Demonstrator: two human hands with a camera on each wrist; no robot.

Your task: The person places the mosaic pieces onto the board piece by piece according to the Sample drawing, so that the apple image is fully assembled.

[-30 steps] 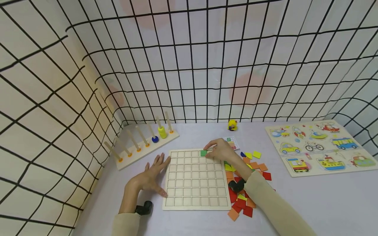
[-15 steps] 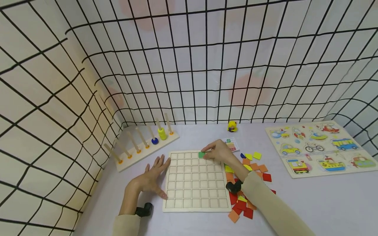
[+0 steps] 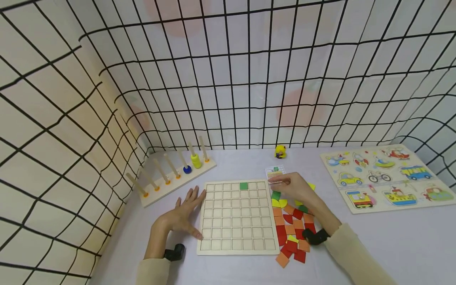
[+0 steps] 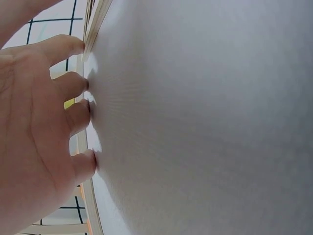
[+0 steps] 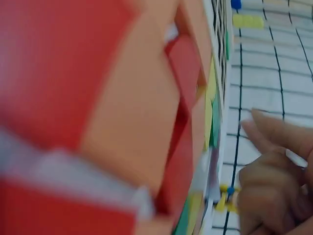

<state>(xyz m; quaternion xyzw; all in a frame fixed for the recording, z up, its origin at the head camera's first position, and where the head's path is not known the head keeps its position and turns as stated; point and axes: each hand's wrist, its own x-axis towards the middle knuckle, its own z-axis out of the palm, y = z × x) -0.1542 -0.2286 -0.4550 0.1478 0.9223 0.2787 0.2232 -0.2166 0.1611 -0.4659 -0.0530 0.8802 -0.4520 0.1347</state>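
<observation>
In the head view, my left hand lies at the left edge of a wooden grid board, fingers spread and thumb at its lower left side. The left wrist view shows these fingertips down on the white tabletop, close to the board's edge. A green square tile sits in the board's far row. My right hand is over the board's far right corner, beside a small printed card that it partly covers. In the right wrist view its thumb and forefinger reach forward with nothing visible between them.
Red, orange, yellow and green tiles lie heaped along the board's right side. A peg stand with a few beads is at back left, a yellow toy duck at the back, a vehicle puzzle board at right. Black netting surrounds the table.
My right hand has let go of the green tile, left it in the far row, and moved right to the card and tiles. The left hand stays in place.
</observation>
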